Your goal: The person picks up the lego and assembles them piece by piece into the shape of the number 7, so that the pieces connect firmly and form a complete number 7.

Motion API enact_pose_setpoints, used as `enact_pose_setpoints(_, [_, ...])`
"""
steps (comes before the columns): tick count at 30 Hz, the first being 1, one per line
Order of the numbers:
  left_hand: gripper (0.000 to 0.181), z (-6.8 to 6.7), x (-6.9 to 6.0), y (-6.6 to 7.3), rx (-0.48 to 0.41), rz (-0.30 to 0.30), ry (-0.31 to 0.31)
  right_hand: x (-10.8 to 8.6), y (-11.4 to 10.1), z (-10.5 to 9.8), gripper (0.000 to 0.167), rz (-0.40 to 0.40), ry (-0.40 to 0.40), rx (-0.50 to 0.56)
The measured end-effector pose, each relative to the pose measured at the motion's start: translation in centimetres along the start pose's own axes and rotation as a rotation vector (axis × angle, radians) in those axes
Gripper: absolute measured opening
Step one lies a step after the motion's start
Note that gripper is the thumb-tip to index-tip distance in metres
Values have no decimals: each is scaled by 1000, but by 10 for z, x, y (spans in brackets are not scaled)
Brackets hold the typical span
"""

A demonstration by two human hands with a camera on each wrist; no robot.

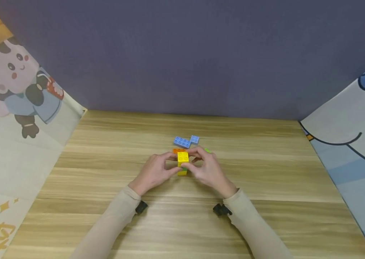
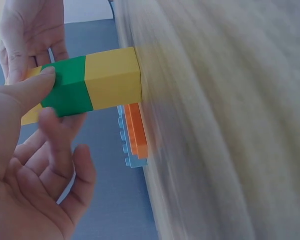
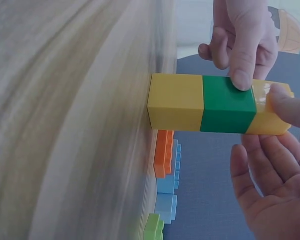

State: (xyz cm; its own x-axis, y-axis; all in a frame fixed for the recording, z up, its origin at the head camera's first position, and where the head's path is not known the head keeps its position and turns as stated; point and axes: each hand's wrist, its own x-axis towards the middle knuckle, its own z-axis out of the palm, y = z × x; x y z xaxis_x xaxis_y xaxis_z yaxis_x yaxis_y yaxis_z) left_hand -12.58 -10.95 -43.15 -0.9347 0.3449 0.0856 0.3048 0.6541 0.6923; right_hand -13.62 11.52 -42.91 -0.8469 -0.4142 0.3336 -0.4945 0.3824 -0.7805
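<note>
A short tower of building blocks stands upright on the wooden table, with a yellow block (image 3: 175,102) at the bottom, a green block (image 3: 228,105) in the middle and a studded yellow block (image 1: 183,157) on top. From the left, my left hand (image 1: 152,172) pinches the tower, its thumb on the green block near the upper joint. My right hand (image 1: 210,172) pinches the top yellow block from the other side, thumb on the near face. Both hands partly cover the tower in the head view.
Just behind the tower lies an orange block (image 1: 177,150). Farther back are a long blue block (image 1: 182,142) and a small blue block (image 1: 194,139). A light green block (image 3: 152,227) sits to the right, mostly hidden behind my right hand in the head view. A dark wall (image 1: 188,72) rises behind the table.
</note>
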Motion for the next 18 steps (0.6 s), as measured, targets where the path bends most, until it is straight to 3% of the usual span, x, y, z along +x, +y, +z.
enact_pose_setpoints(11, [44, 1, -2, -3, -11, 17, -16, 0, -1, 1, 40, 68, -1, 28])
enact_pose_setpoints(18, [49, -7, -5, 2, -169, 11, 32, 0, -2, 1, 40, 85, 0, 54])
